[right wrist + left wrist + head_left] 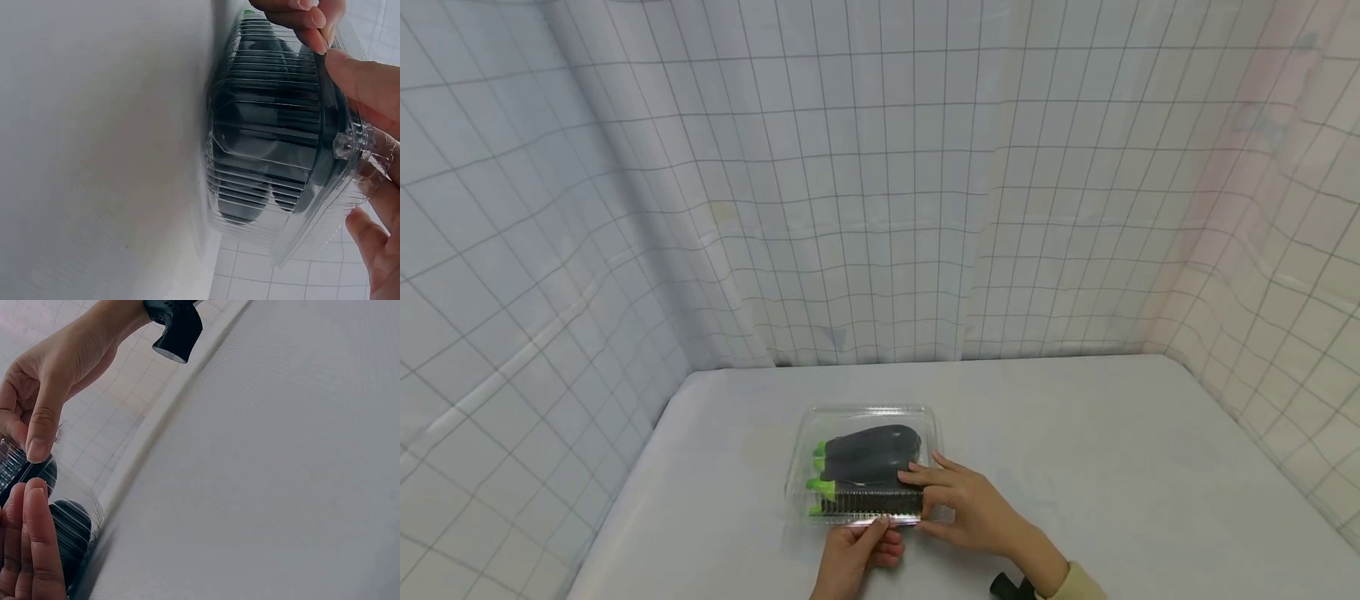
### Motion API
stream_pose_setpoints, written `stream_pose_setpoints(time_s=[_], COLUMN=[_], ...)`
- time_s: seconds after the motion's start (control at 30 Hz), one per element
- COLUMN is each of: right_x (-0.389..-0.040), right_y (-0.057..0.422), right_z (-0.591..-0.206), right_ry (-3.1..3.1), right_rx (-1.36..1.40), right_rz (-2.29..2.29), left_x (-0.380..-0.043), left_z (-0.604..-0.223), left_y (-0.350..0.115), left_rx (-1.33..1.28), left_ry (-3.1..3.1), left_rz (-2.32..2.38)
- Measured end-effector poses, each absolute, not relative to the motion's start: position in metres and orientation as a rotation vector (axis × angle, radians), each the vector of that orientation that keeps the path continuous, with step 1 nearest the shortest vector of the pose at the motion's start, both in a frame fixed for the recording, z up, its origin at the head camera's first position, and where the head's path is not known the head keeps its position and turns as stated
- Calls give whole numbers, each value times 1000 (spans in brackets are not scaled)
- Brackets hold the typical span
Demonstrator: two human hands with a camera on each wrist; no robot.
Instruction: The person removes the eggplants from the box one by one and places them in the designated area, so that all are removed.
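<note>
The left hand [857, 553] is pinching the near rim of a clear plastic container [868, 410], its thumb pressing on top and the other fingers folding in underneath, with only the thin edge between them. The right hand [967, 505] is gripping the container's near right corner, its thumb reaching the front rim just beside the left hand's fingertips and its other fingers curving, a little spread, over the lid. The container is sitting directly in front of both hands, its body resting on the white bench [1097, 450]; whether its lid is fully seated, one cannot tell. Inside, dark eggplants [871, 454] are lying side by side, their green stem ends [822, 488] pointing to the left, away from the right hand. Behind the right hand, a black wrist device [178, 331] and a pale yellow sleeve [1077, 583] are showing. Well beyond both hands, a white grid-patterned sheet [880, 208] is hanging past the bench's far edge.
</note>
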State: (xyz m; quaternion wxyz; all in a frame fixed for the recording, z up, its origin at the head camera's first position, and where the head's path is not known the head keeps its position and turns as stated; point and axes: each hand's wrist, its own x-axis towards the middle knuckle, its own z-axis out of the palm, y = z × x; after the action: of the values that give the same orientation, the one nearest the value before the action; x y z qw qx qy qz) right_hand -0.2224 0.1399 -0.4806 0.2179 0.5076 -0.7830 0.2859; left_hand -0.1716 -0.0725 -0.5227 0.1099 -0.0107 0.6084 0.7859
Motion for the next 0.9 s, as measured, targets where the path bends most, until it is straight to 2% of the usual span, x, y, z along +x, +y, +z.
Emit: stream_pose_setpoints(time_s=[0.53,0.9], right_x=[-220,-222], right_y=[138,137], right_z=[-481,-487], right_ry=[-2153,-2192], right_rx=[1327,1290], right_rz=[808,1040], left_x=[-172,-172], left_z=[-521,-524], left_y=[-74,-73], left_rx=[-6,-25], left_ry=[1801,1824], left_rz=[2306,2303])
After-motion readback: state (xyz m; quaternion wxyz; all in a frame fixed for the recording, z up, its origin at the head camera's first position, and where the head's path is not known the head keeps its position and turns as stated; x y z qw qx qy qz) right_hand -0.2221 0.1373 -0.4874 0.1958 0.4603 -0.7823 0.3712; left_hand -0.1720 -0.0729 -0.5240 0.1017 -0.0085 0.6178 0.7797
